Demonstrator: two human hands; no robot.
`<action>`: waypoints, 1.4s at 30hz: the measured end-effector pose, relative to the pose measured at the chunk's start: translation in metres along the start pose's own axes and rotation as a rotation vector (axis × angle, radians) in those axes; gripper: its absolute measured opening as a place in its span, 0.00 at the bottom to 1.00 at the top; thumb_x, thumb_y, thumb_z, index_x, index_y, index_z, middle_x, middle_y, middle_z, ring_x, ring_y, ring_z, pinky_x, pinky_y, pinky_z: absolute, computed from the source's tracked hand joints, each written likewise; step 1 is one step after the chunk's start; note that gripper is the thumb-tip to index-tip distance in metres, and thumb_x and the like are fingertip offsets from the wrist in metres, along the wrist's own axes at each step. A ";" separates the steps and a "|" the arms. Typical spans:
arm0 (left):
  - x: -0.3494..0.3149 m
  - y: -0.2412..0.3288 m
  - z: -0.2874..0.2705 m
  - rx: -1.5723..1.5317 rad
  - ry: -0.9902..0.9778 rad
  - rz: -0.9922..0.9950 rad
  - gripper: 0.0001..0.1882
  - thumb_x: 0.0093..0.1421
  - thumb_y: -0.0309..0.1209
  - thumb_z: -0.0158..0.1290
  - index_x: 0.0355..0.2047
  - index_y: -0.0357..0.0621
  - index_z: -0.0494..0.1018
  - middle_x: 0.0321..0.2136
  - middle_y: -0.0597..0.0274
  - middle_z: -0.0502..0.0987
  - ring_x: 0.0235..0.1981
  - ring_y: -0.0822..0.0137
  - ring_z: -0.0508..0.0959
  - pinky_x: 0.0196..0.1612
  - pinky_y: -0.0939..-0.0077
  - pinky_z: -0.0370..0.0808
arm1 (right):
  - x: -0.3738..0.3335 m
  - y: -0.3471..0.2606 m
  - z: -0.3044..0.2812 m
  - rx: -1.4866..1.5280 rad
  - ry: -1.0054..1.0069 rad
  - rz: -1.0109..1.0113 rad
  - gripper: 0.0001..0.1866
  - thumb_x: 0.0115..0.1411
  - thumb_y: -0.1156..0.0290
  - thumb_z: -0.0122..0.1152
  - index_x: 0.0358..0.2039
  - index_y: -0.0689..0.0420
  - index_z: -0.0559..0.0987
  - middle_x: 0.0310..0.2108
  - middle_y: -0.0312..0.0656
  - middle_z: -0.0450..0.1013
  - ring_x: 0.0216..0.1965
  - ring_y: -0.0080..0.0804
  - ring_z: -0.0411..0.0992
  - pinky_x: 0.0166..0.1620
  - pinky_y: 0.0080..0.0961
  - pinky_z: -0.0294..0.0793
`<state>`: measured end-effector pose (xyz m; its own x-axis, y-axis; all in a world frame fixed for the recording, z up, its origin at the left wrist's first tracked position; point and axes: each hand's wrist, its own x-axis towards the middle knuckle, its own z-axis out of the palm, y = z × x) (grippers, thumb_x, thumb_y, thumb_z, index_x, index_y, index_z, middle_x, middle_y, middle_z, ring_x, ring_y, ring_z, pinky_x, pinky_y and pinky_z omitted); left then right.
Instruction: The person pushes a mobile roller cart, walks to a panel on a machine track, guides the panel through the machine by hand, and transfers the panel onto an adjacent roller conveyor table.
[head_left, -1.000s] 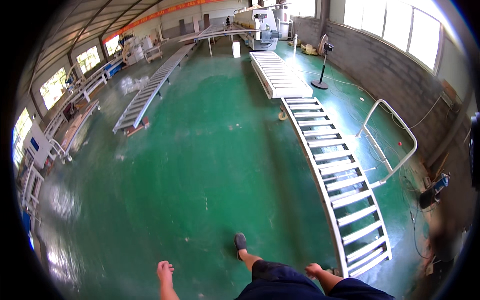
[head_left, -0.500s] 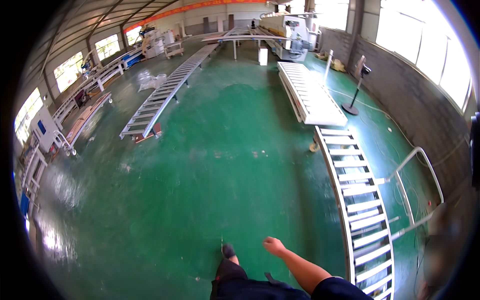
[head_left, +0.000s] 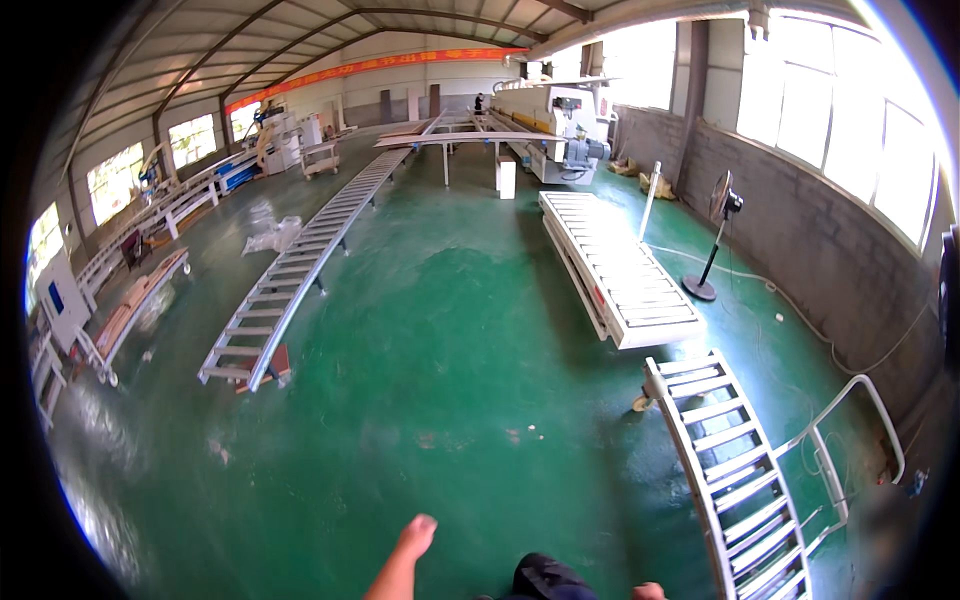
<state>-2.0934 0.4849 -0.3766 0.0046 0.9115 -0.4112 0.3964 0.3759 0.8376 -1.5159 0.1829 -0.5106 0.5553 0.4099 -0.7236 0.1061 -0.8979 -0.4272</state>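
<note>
My left hand (head_left: 418, 534) is in front of me over the green floor (head_left: 400, 440), its forearm rising from the lower edge. Its fingers are curled into a loose fist with nothing showing in them. At the lower edge, only the top of my right hand (head_left: 648, 592) is visible. It looks curled as well, and I see no object in it. Between the hands is a dark shape (head_left: 545, 577), seemingly my clothed leg or shoe. Closest to my right hand is a roller conveyor (head_left: 735, 470), some way to its right; neither hand touches it.
A wider roller table (head_left: 620, 275) stands beyond the conveyor, with a pedestal fan (head_left: 715, 235) by the wall. A long roller track (head_left: 300, 255) runs along the left. A bent white tube frame (head_left: 890, 430) is at right. Far ahead is a large machine (head_left: 545, 110).
My view has moved forward and tilted up, so the conveyors are nearer. My left hand has come into view, while my right hand has dropped back to the lower edge.
</note>
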 end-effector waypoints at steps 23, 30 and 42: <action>0.758 0.249 -0.063 0.216 -0.169 -0.650 0.15 0.60 0.39 0.52 0.43 0.44 0.72 0.38 0.57 0.77 0.39 0.64 0.77 0.43 0.70 0.73 | 0.431 -1.237 0.178 0.051 -0.206 -0.730 0.10 0.56 0.71 0.55 0.35 0.64 0.77 0.24 0.40 0.75 0.27 0.25 0.73 0.31 0.21 0.73; 1.195 0.460 -0.060 0.283 -0.133 -0.279 0.18 0.58 0.40 0.54 0.45 0.44 0.71 0.43 0.54 0.77 0.44 0.59 0.77 0.47 0.67 0.73 | 0.600 -1.265 0.168 -0.299 -0.290 -0.214 0.13 0.58 0.60 0.53 0.28 0.57 0.78 0.25 0.42 0.77 0.20 0.33 0.73 0.22 0.31 0.73; 1.757 0.889 -0.014 0.122 -0.152 0.325 0.15 0.48 0.17 0.50 0.36 0.45 0.76 0.32 0.63 0.79 0.31 0.69 0.78 0.37 0.73 0.76 | 0.880 -1.616 0.132 0.099 -0.090 0.177 0.15 0.59 0.63 0.48 0.21 0.58 0.76 0.19 0.45 0.74 0.16 0.37 0.71 0.18 0.34 0.69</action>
<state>-1.7454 2.4228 -0.3496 0.2811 0.9412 -0.1873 0.4585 0.0397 0.8878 -1.3079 2.0158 -0.5287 0.4819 0.2636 -0.8356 -0.0708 -0.9388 -0.3370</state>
